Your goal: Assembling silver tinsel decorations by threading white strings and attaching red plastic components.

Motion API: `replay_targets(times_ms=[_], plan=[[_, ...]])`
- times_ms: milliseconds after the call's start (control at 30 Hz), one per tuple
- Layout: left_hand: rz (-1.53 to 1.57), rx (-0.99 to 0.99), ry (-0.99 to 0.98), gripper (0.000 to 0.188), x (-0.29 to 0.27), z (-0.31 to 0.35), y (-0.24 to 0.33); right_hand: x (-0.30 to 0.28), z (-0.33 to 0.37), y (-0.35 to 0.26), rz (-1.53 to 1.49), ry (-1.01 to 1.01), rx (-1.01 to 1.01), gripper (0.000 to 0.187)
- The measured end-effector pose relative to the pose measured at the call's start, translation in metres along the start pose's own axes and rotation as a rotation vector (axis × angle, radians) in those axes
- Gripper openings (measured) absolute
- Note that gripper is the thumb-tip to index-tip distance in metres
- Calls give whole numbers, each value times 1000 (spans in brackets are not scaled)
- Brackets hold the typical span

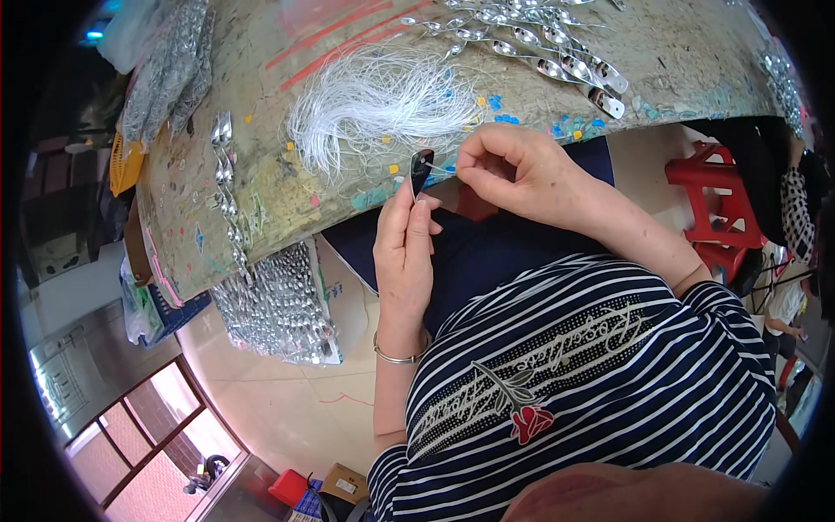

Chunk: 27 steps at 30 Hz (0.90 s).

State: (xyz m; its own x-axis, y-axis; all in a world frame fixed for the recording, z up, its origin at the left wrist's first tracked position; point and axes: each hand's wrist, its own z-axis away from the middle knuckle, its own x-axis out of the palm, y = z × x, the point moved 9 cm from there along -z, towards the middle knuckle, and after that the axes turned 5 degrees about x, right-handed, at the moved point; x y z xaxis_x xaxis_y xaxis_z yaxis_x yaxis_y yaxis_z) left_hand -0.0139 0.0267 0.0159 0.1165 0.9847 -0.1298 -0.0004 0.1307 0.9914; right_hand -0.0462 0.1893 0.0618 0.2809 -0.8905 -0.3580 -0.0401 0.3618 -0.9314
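Shiny, dark-looking flat metal strip upright in left hand's pinch; right hand, just beside, pinching thin white thread.

The bare left hand grips a glossy, dark-looking flat strip near the table's edge; a thin white thread runs from its tip to the bare right hand's pinched fingers. Beyond, a loose white thread bundle lies beside twisted silver metal strips.
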Motion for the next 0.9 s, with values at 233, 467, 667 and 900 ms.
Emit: replay_targets(times_ms=[233, 467, 667, 900], plan=[[-86, 93, -30, 38, 0, 0, 5, 2, -1, 6, -21, -8, 64, 8], [-75, 49, -30, 37, 1, 1, 5, 2, -2, 13, -47, -15, 109, 8], [-119, 64, -55, 37, 4, 1, 8, 2, -2, 11, -56, -13, 107, 8], [-39, 145, -125, 38, 14, 3, 16, 6, -1, 11, -73, -28, 79, 7]])
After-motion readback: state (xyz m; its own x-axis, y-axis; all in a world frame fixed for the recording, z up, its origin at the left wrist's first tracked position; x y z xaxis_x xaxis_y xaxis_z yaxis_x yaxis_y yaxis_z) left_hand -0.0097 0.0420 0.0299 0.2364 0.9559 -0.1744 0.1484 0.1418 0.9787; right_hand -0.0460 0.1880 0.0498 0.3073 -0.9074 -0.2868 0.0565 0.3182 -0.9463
